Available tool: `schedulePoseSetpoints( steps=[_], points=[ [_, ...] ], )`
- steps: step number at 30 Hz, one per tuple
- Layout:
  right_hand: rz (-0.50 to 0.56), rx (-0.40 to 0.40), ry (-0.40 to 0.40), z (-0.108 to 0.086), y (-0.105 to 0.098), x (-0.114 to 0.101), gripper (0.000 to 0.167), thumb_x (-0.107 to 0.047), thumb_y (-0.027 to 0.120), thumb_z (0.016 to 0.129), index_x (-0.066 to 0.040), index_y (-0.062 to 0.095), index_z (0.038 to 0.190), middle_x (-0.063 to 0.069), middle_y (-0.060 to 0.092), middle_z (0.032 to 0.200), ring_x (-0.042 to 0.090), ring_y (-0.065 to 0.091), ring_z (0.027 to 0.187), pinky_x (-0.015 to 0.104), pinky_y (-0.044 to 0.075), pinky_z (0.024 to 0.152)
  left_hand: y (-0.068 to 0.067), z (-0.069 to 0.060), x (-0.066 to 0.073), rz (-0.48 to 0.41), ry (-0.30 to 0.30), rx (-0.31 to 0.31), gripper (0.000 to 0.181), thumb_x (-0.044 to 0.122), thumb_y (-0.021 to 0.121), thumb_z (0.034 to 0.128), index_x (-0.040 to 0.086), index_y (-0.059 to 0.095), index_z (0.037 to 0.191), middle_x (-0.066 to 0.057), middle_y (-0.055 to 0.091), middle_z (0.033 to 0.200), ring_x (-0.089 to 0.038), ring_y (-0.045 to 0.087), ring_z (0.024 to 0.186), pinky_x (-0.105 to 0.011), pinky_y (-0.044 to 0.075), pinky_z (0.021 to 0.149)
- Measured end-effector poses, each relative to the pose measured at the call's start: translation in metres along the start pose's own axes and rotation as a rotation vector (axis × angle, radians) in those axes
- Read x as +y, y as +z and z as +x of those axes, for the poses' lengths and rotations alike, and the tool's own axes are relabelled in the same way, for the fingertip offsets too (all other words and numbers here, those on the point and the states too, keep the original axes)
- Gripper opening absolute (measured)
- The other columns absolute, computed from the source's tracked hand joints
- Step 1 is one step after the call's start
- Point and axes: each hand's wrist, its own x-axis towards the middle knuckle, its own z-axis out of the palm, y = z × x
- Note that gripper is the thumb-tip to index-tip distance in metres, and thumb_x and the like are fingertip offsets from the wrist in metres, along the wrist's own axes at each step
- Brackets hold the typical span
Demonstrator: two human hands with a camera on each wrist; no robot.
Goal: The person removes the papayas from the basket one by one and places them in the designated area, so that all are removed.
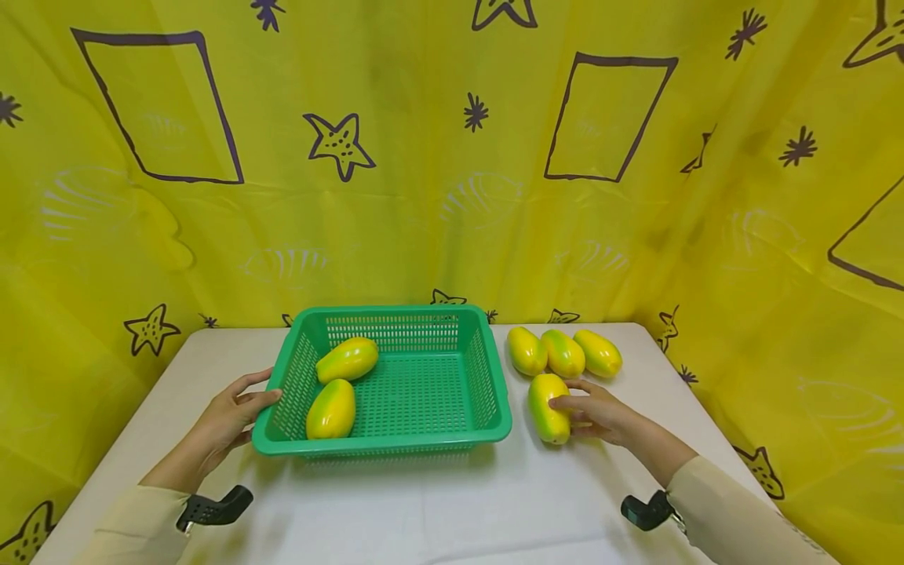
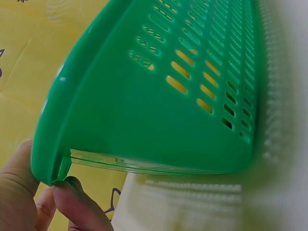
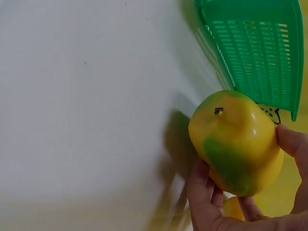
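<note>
A green plastic basket (image 1: 424, 446) holds two yellow-green fruits, one (image 1: 348, 359) behind the other (image 1: 331, 410), at its left side. The left hand (image 1: 227, 416) grips the basket's left rim; in the left wrist view, thumb and fingers of that hand (image 2: 57, 207) pinch the rim of the basket (image 2: 120, 110). Right of the basket, the right hand (image 1: 596, 412) holds a fruit (image 1: 548, 408) between thumb and fingers. The right wrist view shows this fruit (image 3: 236, 144) in the grasp of the hand (image 3: 240, 209), with a shadow on the cloth beside it.
Several more fruits lie in a row behind the held one: left (image 1: 526, 351), middle (image 1: 563, 353) and right (image 1: 598, 353). A white cloth covers the table (image 1: 424, 510). A yellow patterned curtain (image 1: 424, 235) hangs behind and at both sides.
</note>
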Motion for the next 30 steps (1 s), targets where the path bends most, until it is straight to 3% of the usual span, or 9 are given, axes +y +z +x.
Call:
schedulePoseSetpoints(
  steps=[10, 24, 30],
  points=[
    [0.001, 0.012, 0.015, 0.001, -0.001, 0.002, 0.075, -0.024, 0.068, 0.091, -0.002, 0.026, 0.148, 0.026, 0.036, 0.136, 0.037, 0.046, 0.115, 0.05, 0.05, 0.097, 0.0, -0.001, 0.0, -0.016, 0.007, -0.007, 0.078, 0.04, 0.063, 0.0959, 0.008, 0.023, 0.155, -0.003, 0.066, 0.113, -0.008, 0.067, 0.086, -0.03, 0.057, 0.073],
    [-0.041, 0.03, 0.0, -0.001, -0.004, -0.003, 0.074, -0.026, 0.066, 0.093, 0.003, 0.027, 0.149, 0.031, 0.033, 0.143, 0.047, 0.041, 0.127, 0.05, 0.051, 0.096, 0.0, 0.0, -0.002, -0.013, 0.012, -0.012, 0.078, 0.04, 0.063, 0.0961, 0.009, 0.022, 0.156, 0.001, 0.066, 0.108, -0.008, 0.067, 0.085, -0.03, 0.057, 0.073],
    [-0.061, 0.064, -0.024, -0.007, -0.012, -0.011, 0.074, -0.028, 0.066, 0.094, 0.005, 0.03, 0.148, 0.025, 0.043, 0.139, 0.04, 0.048, 0.123, 0.043, 0.052, 0.095, 0.0, 0.0, -0.001, -0.015, 0.012, -0.011, 0.079, 0.04, 0.063, 0.0959, 0.009, 0.023, 0.156, -0.001, 0.066, 0.111, -0.009, 0.067, 0.086, -0.03, 0.057, 0.073]
  ],
)
